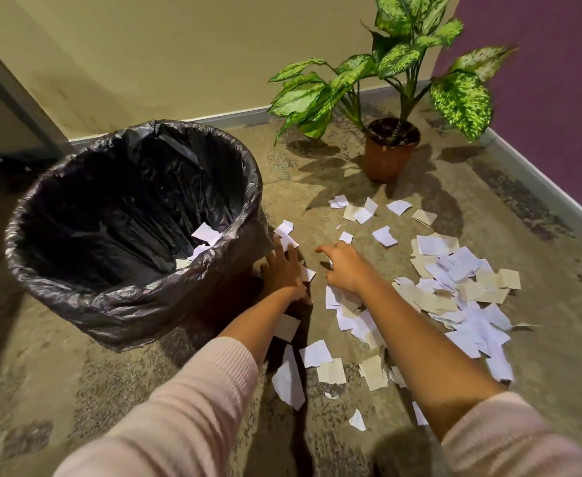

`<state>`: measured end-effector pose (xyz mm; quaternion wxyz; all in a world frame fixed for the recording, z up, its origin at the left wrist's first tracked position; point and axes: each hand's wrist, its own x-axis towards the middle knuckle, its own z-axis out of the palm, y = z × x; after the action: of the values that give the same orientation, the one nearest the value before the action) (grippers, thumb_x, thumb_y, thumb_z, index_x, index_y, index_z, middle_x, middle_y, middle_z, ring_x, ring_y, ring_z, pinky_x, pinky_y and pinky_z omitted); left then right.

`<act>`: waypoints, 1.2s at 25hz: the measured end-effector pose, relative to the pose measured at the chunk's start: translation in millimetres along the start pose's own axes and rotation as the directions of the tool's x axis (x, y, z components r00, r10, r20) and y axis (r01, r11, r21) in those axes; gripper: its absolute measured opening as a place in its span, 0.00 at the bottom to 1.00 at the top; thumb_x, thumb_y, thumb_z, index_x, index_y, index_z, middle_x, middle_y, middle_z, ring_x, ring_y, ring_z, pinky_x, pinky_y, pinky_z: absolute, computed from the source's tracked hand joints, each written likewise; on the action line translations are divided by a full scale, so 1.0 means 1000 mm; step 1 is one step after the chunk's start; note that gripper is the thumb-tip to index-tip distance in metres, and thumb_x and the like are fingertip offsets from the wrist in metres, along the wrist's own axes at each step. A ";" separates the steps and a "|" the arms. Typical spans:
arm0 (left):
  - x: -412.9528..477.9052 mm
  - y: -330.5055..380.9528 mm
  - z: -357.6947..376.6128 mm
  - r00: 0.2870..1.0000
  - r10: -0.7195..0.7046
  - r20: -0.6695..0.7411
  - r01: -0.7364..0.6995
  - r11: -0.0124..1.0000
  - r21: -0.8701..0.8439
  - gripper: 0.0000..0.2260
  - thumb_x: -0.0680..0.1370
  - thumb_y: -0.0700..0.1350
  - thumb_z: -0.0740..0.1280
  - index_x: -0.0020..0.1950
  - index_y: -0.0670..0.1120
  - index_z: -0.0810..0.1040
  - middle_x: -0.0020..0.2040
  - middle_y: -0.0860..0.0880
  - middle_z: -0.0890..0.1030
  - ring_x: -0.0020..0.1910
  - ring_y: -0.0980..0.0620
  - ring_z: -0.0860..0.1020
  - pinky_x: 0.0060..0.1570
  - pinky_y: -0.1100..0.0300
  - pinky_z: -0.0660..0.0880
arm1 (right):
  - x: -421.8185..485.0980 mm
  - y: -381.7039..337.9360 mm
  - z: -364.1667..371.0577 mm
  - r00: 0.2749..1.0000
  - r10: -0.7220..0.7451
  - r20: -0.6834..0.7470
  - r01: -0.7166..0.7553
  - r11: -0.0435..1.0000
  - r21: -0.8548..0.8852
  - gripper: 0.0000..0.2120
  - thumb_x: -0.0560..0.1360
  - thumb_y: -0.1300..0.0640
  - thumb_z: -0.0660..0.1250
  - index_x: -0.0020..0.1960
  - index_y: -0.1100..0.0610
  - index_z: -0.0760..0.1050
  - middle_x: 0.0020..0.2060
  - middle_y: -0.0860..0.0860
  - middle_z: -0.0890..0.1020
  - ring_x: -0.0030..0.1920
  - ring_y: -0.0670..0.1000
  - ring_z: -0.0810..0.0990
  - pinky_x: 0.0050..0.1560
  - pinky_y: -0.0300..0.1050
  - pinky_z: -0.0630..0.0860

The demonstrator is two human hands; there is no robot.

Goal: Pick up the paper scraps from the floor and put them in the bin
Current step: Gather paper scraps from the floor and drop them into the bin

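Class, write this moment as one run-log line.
left hand: flat on scraps beside bin | right hand: reaching over paper scraps | bin: few scraps inside | floor: most scraps remain

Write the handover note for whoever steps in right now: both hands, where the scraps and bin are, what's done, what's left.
Left hand: flat and open, down on scraps beside the bin; nothing clearly gripped.
Right hand: fingers loosely curled, over the near edge of the scattered paper; cannot tell if it grips anything.
Bin: black-lined, upright, left of the mess. A few scraps in the bin lie against its near-right wall.
Left to do: most of it. The big pile sits right of the hands, loose pieces lie towards the potted plant, and more pieces lie between the forearms.
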<state>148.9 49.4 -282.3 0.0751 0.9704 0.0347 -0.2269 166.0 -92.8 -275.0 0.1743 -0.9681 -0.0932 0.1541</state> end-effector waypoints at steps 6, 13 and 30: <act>0.028 -0.004 0.001 0.996 -0.025 0.088 0.025 1.000 -0.001 0.68 0.60 0.61 0.80 0.77 0.44 0.31 0.73 0.36 0.26 0.74 0.32 0.32 0.71 0.34 0.43 | 0.047 -0.017 0.009 0.995 -0.096 -0.033 0.094 0.993 -0.078 0.22 0.79 0.59 0.61 0.73 0.50 0.68 0.68 0.56 0.71 0.70 0.59 0.63 0.63 0.58 0.73; 0.050 -0.006 0.012 0.979 0.034 0.200 -0.046 0.997 0.059 0.65 0.60 0.64 0.78 0.79 0.46 0.34 0.74 0.35 0.29 0.74 0.30 0.34 0.72 0.34 0.43 | 0.092 -0.035 0.020 0.988 -0.116 0.105 0.134 0.973 -0.189 0.33 0.79 0.60 0.61 0.80 0.50 0.52 0.79 0.56 0.54 0.76 0.63 0.59 0.74 0.58 0.62; 0.013 0.034 0.037 0.965 0.263 0.016 -0.247 0.924 -0.293 0.31 0.71 0.51 0.70 0.72 0.43 0.67 0.76 0.40 0.63 0.78 0.40 0.48 0.73 0.54 0.56 | 0.015 0.030 -0.004 0.984 -0.100 0.147 0.142 0.939 -0.312 0.18 0.77 0.61 0.63 0.64 0.47 0.78 0.63 0.52 0.77 0.65 0.58 0.74 0.57 0.50 0.74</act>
<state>147.4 10.4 -316.3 0.2457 0.9386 -0.0612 -0.2343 184.7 -118.1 -286.8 0.0170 -0.9640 -0.1877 0.1877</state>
